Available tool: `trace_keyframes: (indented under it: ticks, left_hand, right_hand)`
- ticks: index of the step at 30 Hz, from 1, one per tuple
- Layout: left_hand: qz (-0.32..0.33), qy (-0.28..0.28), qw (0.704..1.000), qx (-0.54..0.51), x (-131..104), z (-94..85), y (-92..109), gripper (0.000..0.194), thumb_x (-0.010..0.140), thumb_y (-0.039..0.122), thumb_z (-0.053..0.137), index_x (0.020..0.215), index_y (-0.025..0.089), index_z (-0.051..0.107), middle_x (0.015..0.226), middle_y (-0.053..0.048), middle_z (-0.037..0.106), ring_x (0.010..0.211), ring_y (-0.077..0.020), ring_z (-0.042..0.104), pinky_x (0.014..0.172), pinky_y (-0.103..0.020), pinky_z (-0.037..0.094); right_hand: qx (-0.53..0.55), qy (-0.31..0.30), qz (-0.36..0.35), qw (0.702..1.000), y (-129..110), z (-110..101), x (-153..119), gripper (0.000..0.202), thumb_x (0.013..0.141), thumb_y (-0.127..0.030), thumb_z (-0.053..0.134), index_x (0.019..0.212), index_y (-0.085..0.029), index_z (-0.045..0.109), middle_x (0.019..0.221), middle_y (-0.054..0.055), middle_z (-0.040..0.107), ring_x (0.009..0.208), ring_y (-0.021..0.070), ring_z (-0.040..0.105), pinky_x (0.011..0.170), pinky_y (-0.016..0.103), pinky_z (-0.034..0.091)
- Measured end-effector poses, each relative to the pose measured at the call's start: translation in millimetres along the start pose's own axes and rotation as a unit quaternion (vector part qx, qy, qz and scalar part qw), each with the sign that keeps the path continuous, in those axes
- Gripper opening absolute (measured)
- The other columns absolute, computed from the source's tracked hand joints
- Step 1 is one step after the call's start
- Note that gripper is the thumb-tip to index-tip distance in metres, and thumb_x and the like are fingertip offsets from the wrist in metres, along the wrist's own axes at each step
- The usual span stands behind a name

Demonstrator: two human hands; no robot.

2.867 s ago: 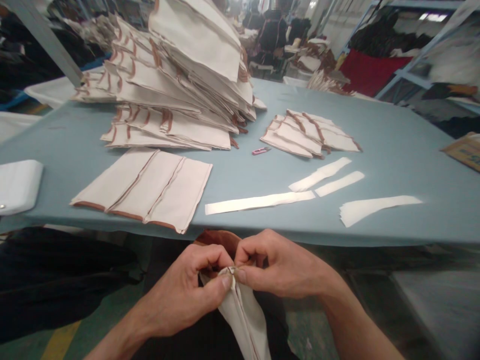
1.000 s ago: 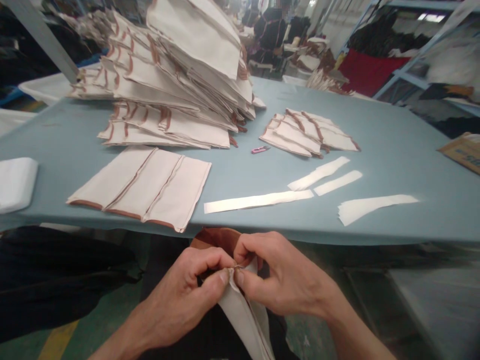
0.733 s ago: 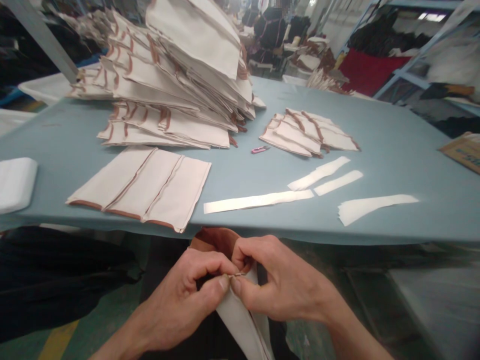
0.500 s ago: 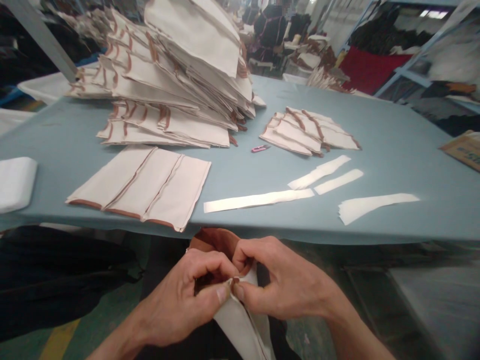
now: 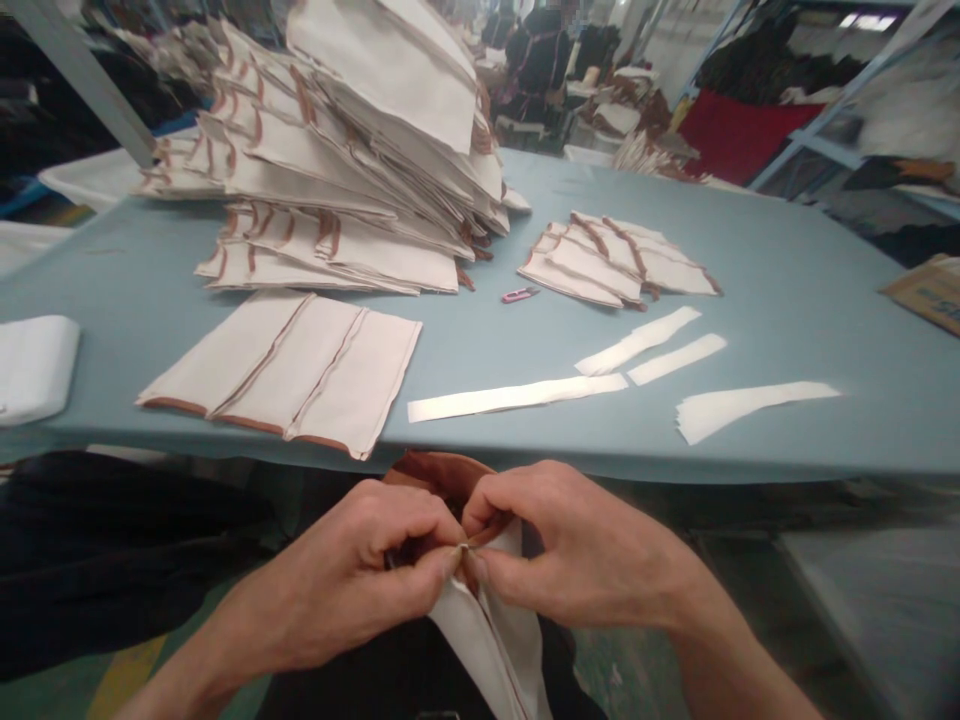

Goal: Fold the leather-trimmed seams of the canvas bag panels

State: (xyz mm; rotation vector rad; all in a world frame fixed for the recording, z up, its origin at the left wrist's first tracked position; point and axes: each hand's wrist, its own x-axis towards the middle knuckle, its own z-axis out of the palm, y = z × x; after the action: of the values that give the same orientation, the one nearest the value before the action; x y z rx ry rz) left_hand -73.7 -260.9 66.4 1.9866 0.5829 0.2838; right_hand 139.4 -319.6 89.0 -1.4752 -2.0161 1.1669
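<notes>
Below the table's front edge, my left hand (image 5: 375, 570) and my right hand (image 5: 562, 550) pinch the seam of a cream and brown fabric piece (image 5: 499, 640) between thumbs and forefingers, fingertips nearly touching. Its brown part rises behind the fingers, and the cream part hangs down over my lap. On the table at the left lies a flat cream panel (image 5: 285, 370) with brown edging. White strips (image 5: 517, 397) lie to its right, with a fanned bundle of strips (image 5: 750, 405) farther right.
A tall pile of cream pieces (image 5: 360, 170) stands at the back left of the blue table (image 5: 810, 300). Behind the strips are a smaller stack (image 5: 619, 260) and pink snips (image 5: 519, 295). A white object (image 5: 37, 370) sits at the left edge, a cardboard box (image 5: 930, 295) at the right.
Both hands have risen slightly and come closer together at the seam, with the fabric still pinched. The items on the table lie as before.
</notes>
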Motion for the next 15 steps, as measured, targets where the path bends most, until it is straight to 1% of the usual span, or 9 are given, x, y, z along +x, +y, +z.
trace_keyframes:
  ticks: [2,4,8,11,13,15]
  left_hand:
    - [0.007,0.04,0.998,0.054,-1.2,4.7,-1.9,0.019,0.085,0.011,0.054,0.069,0.018,0.06,0.063,0.006,0.055,0.058,-0.0081,0.05,0.058,-0.02,0.035]
    - [0.015,0.07,0.992,0.104,-3.3,10.2,-5.2,0.017,0.085,0.011,0.055,0.071,0.019,0.061,0.065,0.006,0.056,0.059,-0.0082,0.051,0.06,-0.021,0.035]
    - [0.021,0.075,0.985,0.153,-6.3,16.2,-10.3,0.018,0.089,0.01,0.051,0.076,0.019,0.06,0.069,0.005,0.058,0.061,-0.0089,0.054,0.06,-0.023,0.035]
    - [0.024,0.082,0.98,0.178,-5.0,16.3,-11.4,0.017,0.088,0.009,0.052,0.077,0.02,0.058,0.069,0.005,0.058,0.061,-0.0099,0.056,0.058,-0.023,0.036]
    - [0.05,0.093,0.974,0.199,-2.8,16.3,-12.3,0.017,0.089,0.008,0.052,0.077,0.02,0.057,0.07,0.004,0.06,0.062,-0.0106,0.057,0.058,-0.023,0.038]
    - [0.103,0.118,0.963,0.22,-0.3,17.2,-14.2,0.019,0.092,0.007,0.05,0.079,0.02,0.056,0.071,0.003,0.061,0.062,-0.0112,0.059,0.058,-0.022,0.042]
  right_hand:
    - [-0.017,0.024,0.006,1.0,-1.3,2.1,0.2,0.007,0.082,-0.013,0.069,0.077,-0.019,0.067,0.068,-0.007,0.064,0.06,0.0072,0.052,0.059,0.021,0.032]
    - [-0.049,0.043,0.006,0.998,-2.7,4.7,0.6,0.01,0.081,-0.01,0.066,0.074,-0.018,0.066,0.066,-0.006,0.064,0.058,0.0077,0.052,0.058,0.023,0.03]
    - [-0.083,0.055,-0.019,0.995,-3.2,8.3,1.1,0.012,0.079,-0.007,0.063,0.073,-0.017,0.065,0.068,-0.002,0.067,0.06,0.0097,0.055,0.058,0.024,0.03]
    - [-0.095,0.06,-0.014,0.994,-0.6,10.0,1.2,0.011,0.08,-0.008,0.063,0.073,-0.017,0.064,0.068,-0.001,0.068,0.06,0.0109,0.056,0.058,0.025,0.03]
    - [-0.1,0.067,-0.013,0.993,2.1,11.7,1.7,0.009,0.079,-0.009,0.063,0.075,-0.017,0.064,0.073,0.001,0.071,0.064,0.0129,0.06,0.06,0.025,0.032]
    - [-0.1,0.076,-0.019,0.992,5.3,14.2,3.1,0.008,0.077,-0.009,0.062,0.077,-0.017,0.064,0.078,0.002,0.073,0.069,0.0147,0.063,0.063,0.025,0.034]
